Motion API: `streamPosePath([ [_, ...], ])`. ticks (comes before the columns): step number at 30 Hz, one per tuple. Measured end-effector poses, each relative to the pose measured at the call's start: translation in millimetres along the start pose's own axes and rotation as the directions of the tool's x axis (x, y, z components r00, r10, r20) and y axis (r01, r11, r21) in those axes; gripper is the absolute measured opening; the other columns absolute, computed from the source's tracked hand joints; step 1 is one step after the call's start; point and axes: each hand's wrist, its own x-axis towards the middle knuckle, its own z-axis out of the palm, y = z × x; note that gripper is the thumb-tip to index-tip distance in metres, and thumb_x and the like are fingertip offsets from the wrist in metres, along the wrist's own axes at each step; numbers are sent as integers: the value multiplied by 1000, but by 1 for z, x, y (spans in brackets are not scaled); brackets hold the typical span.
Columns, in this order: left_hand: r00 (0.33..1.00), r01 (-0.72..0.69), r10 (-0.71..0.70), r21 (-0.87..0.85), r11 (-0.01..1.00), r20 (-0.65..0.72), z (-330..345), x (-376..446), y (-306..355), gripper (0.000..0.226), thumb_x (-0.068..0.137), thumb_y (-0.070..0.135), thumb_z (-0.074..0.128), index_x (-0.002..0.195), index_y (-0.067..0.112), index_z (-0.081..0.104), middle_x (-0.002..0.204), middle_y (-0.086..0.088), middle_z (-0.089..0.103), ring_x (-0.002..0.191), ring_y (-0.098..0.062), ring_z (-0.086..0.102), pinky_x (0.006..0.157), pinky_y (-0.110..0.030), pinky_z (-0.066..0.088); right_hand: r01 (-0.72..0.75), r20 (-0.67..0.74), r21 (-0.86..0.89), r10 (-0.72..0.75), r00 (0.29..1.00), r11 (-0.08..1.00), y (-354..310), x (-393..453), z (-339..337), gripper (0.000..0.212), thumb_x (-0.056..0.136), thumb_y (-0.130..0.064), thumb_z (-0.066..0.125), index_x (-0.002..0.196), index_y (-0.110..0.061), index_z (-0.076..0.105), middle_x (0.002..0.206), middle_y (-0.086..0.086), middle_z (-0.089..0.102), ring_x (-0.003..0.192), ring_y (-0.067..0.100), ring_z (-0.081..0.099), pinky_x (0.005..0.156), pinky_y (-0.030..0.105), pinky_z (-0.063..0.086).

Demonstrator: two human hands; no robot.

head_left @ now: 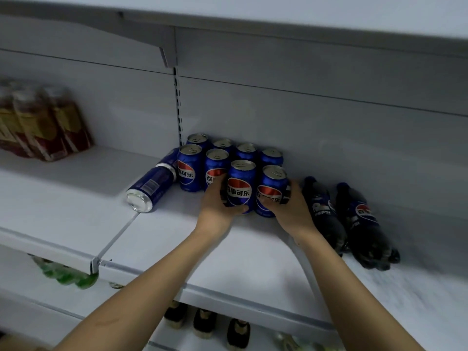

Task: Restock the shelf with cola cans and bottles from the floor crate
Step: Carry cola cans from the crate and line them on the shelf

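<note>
Grey shop shelf (253, 249) boards fill the view, with a grey back wall behind them. A block of blue cola cans (217, 158) stands upright near the back of the shelf, and everything else is placed from that block.

At the front of the block, the left hand (215, 206) has its fingers and thumb curled round one front can (240, 186). Just beside it, the right hand (291, 211) is curled round the next can (272, 191). Each grip is closed on its own can. Both cans stand straight up, tops to the ceiling, labels facing the person. Their bottoms look to be on the shelf or very close to it; I cannot tell which.

Left of the block, a fallen can (149, 188) lies on its side. Its long way runs from the block out toward the shelf front, base end forward. The left hand is the nearer one to it, so it is probably the hand to stand it up.

Right of the block, two cola bottles (349, 219) lie flat, caps toward the back wall.
</note>
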Motion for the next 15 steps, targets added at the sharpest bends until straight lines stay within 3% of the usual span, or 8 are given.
streamPosePath([
  [3, 999, -31, 34, 102, 994, -33, 4, 3, -6, 96, 56, 28, 88, 142, 28, 47, 139, 2, 58, 127, -18, 57, 99, -47, 53, -8, -2, -10, 8, 1000, 1000, 1, 0, 1, 51, 80, -6, 81, 114, -32, 53, 110, -14, 65, 93, -14, 63, 78, 10, 52],
  [5, 997, -40, 51, 178, 983, -56, 8, 4, -4, 95, 55, 35, 85, 142, 28, 47, 140, 2, 55, 127, -19, 56, 99, -49, 52, 1, -5, -19, -1, 1000, 1000, -1, 1, 1, 49, 80, -4, 80, 111, -30, 53, 107, -16, 65, 90, -15, 63, 76, 8, 51],
  [8, 991, -64, 95, 302, 951, -90, 14, 1, 9, 87, 65, 18, 86, 142, 20, 45, 145, -2, 49, 128, -23, 53, 103, -44, 48, 30, -23, -35, -31, 999, 999, -3, 4, 2, 46, 81, 0, 78, 100, -34, 54, 101, -19, 64, 86, -17, 63, 73, 4, 48],
  [11, 988, -41, 98, 407, 912, -121, 21, 7, 9, 78, 74, 10, 84, 141, 15, 44, 146, -4, 46, 128, -26, 52, 100, -33, 44, 17, -52, -36, -18, 998, 999, 1, 9, 4, 39, 82, -3, 78, 104, -24, 54, 99, -16, 63, 87, -14, 64, 70, 4, 48],
  [15, 984, -34, 124, 543, 839, -131, 27, 14, 8, 78, 75, 14, 85, 140, 11, 42, 146, -9, 43, 131, -31, 48, 104, -44, 45, -1, -98, -81, -6, 995, 997, 5, 15, 5, 44, 81, -10, 81, 112, -20, 52, 100, -17, 62, 84, -16, 60, 75, 8, 49],
])
